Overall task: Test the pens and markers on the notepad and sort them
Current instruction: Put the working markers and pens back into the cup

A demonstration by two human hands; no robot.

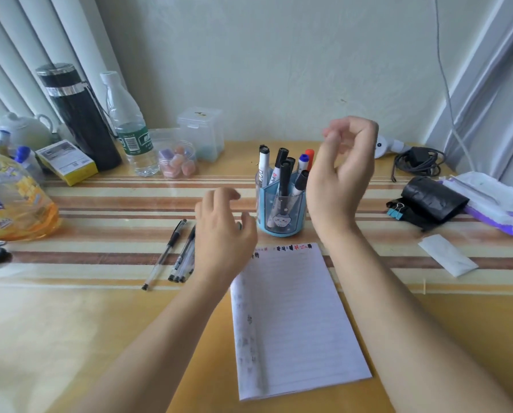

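Observation:
A lined notepad (294,317) lies open in front of me, with small test marks along its top edge. Behind it stands a blue pen holder (280,210) holding several markers (283,174) with black, blue and red caps. Several black gel pens (171,254) lie on the table left of the notepad. My left hand (224,231) hovers palm down over the right end of those pens, fingers loosely curled, holding nothing. My right hand (343,171) is raised beside the holder's right side, fingers loosely curled and empty.
At the back left stand a black flask (79,114), a water bottle (130,126), a yellow box (67,162) and a jar of small erasers (177,162). A yellow oil bottle (14,201) sits far left. A black pouch (431,201), cables (419,160) and a white slip (447,259) lie right.

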